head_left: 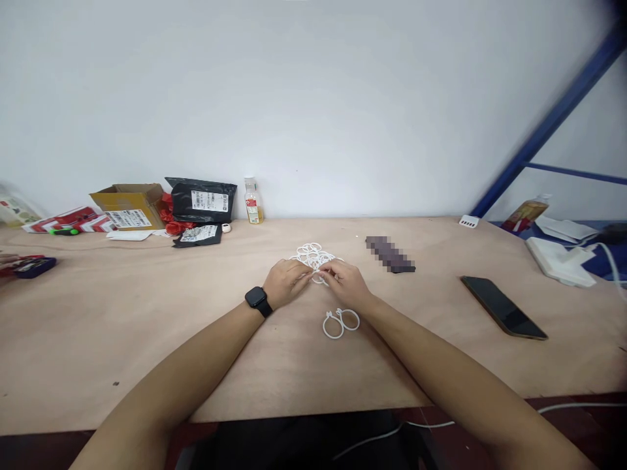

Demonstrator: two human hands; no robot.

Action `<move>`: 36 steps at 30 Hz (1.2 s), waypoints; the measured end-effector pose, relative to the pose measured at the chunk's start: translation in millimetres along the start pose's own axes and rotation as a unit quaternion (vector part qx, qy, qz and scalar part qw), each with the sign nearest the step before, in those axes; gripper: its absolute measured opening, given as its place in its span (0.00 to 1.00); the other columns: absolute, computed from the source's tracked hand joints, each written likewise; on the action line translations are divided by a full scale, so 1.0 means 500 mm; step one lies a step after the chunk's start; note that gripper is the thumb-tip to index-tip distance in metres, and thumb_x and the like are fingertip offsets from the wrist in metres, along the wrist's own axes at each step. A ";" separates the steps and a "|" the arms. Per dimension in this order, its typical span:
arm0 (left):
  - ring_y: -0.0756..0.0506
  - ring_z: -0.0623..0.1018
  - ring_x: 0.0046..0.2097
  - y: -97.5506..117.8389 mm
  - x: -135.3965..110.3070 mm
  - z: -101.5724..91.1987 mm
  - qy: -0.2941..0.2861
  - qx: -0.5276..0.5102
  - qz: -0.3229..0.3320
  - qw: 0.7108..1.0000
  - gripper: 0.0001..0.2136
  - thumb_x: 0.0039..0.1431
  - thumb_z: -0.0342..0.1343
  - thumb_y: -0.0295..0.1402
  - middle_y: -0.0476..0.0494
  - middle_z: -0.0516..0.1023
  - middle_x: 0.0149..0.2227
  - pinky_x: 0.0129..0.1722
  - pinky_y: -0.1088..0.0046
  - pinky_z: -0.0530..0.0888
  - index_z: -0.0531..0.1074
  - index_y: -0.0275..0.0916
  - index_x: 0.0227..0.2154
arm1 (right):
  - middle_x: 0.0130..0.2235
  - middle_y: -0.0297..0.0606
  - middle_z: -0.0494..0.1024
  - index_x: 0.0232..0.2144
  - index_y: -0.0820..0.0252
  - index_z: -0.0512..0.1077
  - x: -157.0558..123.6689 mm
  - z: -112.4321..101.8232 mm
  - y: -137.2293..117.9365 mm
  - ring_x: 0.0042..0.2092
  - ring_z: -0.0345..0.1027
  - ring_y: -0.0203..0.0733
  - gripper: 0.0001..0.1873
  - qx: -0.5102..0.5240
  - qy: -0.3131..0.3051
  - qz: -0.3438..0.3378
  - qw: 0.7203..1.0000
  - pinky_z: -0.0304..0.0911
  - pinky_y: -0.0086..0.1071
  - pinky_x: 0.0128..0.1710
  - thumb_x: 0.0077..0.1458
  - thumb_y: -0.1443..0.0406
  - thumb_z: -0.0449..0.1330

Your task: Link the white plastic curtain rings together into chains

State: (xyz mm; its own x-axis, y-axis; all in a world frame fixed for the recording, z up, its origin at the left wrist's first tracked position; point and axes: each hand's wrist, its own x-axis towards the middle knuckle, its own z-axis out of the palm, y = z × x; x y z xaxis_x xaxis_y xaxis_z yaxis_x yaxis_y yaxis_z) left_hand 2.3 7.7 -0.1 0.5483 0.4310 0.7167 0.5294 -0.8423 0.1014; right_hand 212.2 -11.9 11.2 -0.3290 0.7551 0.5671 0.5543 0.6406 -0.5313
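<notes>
My left hand (288,284), with a black watch on the wrist, and my right hand (347,283) meet at mid-table. Between their fingertips they pinch one white plastic curtain ring (318,281), its lower curve showing below the fingers. Fingers hide its upper part, so I cannot tell whether its clasp is fastened. Just beyond the hands lies a heap of similar white rings (309,248). Nearer to me, two white rings (334,337) with small clip ends rest side by side, left of my right forearm.
A phone (504,308) lies at the right, with a pixelated dark item (390,254) closer in. Along the wall stand a bottle (253,202), black parcel bags (206,201) and a cardboard box (130,205). At far left another person's hand (6,262) is near a dark blue case (34,267).
</notes>
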 end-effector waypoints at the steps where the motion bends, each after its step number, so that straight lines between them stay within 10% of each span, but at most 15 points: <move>1: 0.46 0.77 0.39 0.003 0.001 -0.004 0.001 -0.011 -0.011 1.000 0.11 0.65 0.48 0.37 0.41 0.79 0.36 0.38 0.68 0.70 0.74 0.38 0.38 | 0.36 0.40 0.78 0.36 0.56 0.75 0.001 -0.003 0.005 0.40 0.70 0.43 0.10 -0.022 0.023 -0.006 0.999 0.63 0.35 0.41 0.61 0.61 0.54; 12: 0.46 0.76 0.40 0.098 -0.001 0.013 -0.245 -0.135 0.081 0.957 0.17 0.57 0.56 0.44 0.43 0.75 0.41 0.39 0.71 0.73 0.73 0.44 0.46 | 0.37 0.41 0.79 0.36 0.59 0.76 0.010 -0.017 0.070 0.35 0.70 0.42 0.10 -0.065 0.097 0.064 0.991 0.64 0.36 0.39 0.58 0.65 0.54; 28: 0.48 0.74 0.34 0.053 -0.005 0.021 -0.206 -0.125 0.039 0.970 0.08 0.56 0.55 0.36 0.45 0.75 0.31 0.37 0.72 0.71 0.70 0.38 0.24 | 0.33 0.37 0.79 0.33 0.57 0.77 0.003 -0.001 0.033 0.32 0.69 0.37 0.08 -0.023 -0.037 0.002 0.999 0.63 0.31 0.34 0.57 0.65 0.57; 36: 0.48 0.73 0.32 0.049 -0.003 0.021 -0.201 -0.121 0.002 0.972 0.06 0.47 0.53 0.25 0.49 0.73 0.27 0.35 0.72 0.71 0.68 0.39 0.30 | 0.33 0.36 0.80 0.33 0.55 0.77 0.000 0.000 0.025 0.34 0.72 0.39 0.08 -0.030 -0.087 -0.026 0.995 0.63 0.32 0.36 0.55 0.67 0.58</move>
State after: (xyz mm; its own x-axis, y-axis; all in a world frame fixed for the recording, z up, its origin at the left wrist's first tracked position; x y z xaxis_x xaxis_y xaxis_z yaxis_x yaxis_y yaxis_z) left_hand 21.1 -10.1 -6.1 0.7852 0.4777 0.3941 0.3848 -0.8750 0.2939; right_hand 219.1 -3.8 4.8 -0.4829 0.7376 0.4720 0.5767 0.6735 -0.4624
